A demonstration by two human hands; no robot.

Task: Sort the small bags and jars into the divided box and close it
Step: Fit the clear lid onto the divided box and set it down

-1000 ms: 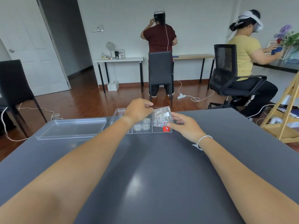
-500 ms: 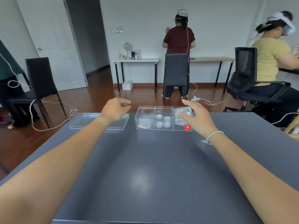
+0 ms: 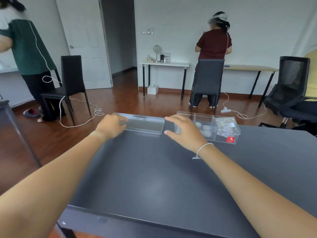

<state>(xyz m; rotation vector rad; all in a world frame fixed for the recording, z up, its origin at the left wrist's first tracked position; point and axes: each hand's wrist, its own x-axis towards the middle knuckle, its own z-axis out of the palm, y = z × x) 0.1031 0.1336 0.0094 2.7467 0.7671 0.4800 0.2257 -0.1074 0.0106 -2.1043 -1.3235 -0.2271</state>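
Left hand (image 3: 111,127) grip: fingers curled over the left end of the clear lid (image 3: 143,124), touching its rim; whether it actually pinches the lid I cannot tell, motion blur hides the fingertips. Right hand (image 3: 186,133) grip: released, fingers spread wide, thumb low and index high, bracketing the gap at the lid's right end, nothing held; contact with the lid not clear. White string bracelet (image 3: 202,150) on the right wrist. Lid lies flat, rim up, at the far edge of the dark surface (image 3: 154,177). Divided box (image 3: 221,133) sits just right of the lid, uncovered, partly behind the right hand; red sticker (image 3: 230,139) on its near right corner. Small jars (image 3: 205,130) in the middle compartment, small bags (image 3: 225,125) piled in the right compartment, rising above the wall. Left compartment hidden by the hand.
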